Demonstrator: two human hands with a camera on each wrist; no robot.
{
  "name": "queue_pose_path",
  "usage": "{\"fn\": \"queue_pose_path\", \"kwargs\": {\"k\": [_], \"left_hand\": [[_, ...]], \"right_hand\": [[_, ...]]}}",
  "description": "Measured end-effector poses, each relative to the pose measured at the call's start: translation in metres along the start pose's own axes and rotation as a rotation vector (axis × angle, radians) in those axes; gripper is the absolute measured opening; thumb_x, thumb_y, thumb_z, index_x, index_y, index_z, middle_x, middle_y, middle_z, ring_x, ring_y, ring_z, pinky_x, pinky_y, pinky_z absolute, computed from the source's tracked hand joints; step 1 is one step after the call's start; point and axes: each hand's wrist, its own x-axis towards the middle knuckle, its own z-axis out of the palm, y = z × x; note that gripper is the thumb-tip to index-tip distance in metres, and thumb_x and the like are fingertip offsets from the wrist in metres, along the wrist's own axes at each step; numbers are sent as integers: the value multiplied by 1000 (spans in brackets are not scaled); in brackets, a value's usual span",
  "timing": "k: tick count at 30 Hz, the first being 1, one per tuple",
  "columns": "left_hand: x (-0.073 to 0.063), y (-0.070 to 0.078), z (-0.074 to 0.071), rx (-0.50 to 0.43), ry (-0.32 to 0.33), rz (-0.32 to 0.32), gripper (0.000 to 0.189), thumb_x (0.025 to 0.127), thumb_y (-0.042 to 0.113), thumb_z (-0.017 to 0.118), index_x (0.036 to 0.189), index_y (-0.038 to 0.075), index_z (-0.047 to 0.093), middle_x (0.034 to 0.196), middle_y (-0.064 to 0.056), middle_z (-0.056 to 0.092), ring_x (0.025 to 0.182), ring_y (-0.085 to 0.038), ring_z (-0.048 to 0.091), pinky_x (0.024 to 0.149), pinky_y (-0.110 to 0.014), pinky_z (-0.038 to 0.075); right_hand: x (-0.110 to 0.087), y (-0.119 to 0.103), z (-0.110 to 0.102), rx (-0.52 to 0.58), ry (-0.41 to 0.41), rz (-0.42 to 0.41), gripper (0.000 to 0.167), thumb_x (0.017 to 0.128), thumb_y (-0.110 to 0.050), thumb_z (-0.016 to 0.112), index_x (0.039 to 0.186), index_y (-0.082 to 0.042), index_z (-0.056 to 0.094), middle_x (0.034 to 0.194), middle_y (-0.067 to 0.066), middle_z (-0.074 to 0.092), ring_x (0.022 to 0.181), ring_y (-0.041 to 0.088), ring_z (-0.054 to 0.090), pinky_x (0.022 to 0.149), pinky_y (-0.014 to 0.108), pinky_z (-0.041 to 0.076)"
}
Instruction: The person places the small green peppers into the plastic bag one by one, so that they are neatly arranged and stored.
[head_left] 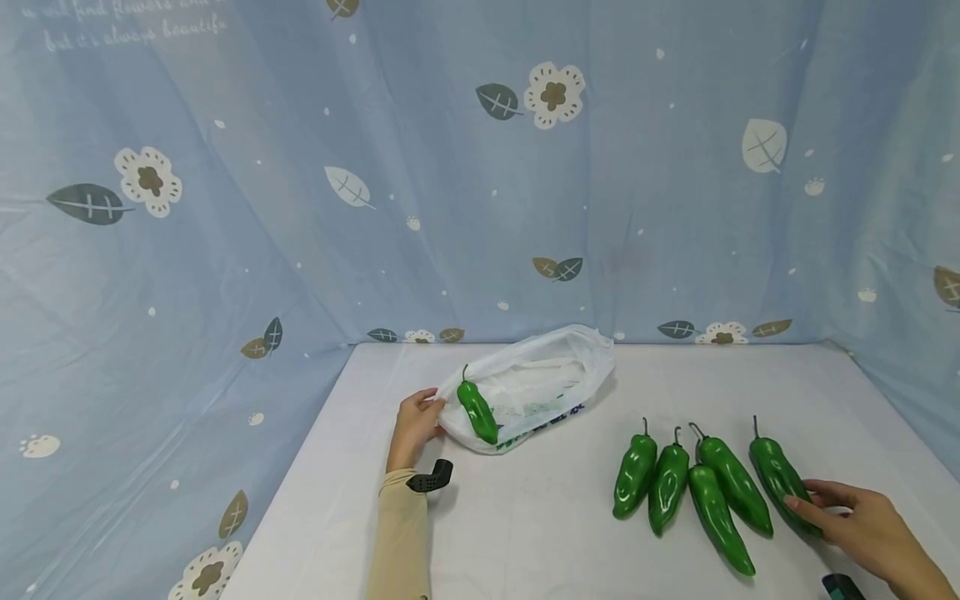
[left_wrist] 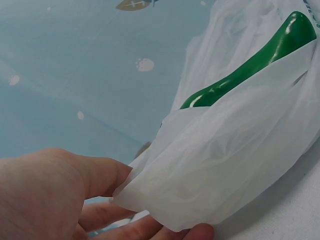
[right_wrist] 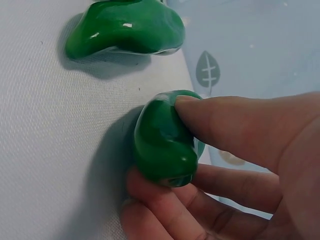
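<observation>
"Your hands?"
"My left hand (head_left: 417, 423) pinches the plastic bag (head_left: 597, 371) by its rim; my right hand (head_left: 855, 517) pinches a green pepper (head_left: 776, 471), four other peppers (head_left: 709, 502) lying just left of it."
"Grip tip?"
"I'd squeeze lightly, thumb opposing fingers."

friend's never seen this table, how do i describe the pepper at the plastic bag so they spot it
On the white table, find the plastic bag near the far edge, held by the person's left hand. One green pepper lies at the left end of its opening. It alone is at the bag; the other five peppers are to the right.
</observation>
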Motion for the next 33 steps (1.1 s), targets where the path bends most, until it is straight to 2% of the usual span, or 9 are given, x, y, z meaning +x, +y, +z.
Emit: {"fn": "queue_pose_path", "kwargs": {"k": [8, 11, 17, 27, 33], "left_hand": [[2, 0, 0, -15, -5, -6, 45, 105, 19, 57, 146, 2, 55, 137, -28, 63, 115, -31, 68, 81, -33, 63], [2, 0, 0, -18, -4, -11, 45, 104, 20, 58, 146, 2, 55, 137, -27, 63, 115, -31, 67, 82, -33, 63], [3, 0, -1, -4, -1, -7, 45, 105, 21, 58, 146, 3, 55, 138, -27, 63, 116, -32, 68, 82, -34, 63], [2, 4, 0, 9, 8, 18, 45, 103, 20, 58, 144, -1, 56, 135, -29, 65, 111, -33, 69, 76, -32, 63], [0, 2, 0, 11, 5, 7, 45, 103, 20, 58, 145, 2, 56, 135, -27, 65, 110, -30, 69, 77, -31, 63]], "right_hand": [[4, -3, -3, 14, -3, 16, 91, 94, -57, 68, 133, 23, 51, 126, 46, 54, 98, 48, 64, 67, 42, 59], [4, -6, -5, 3, 6, -8, 89, 95, -57, 66, 134, 22, 51, 129, 46, 53, 100, 51, 64, 68, 43, 60], [1, -16, -8, -4, 27, -50, 88, 97, -55, 66, 133, 23, 50, 130, 47, 53, 94, 47, 68, 68, 44, 60], [0, -33, -8, 19, 16, -48, 92, 96, -61, 62, 139, 19, 48, 134, 45, 52, 103, 50, 65, 71, 46, 59], [-5, -51, -7, 19, 51, -159, 82, 100, -52, 62, 138, 20, 50, 131, 45, 56, 97, 46, 70, 72, 47, 61]]}}
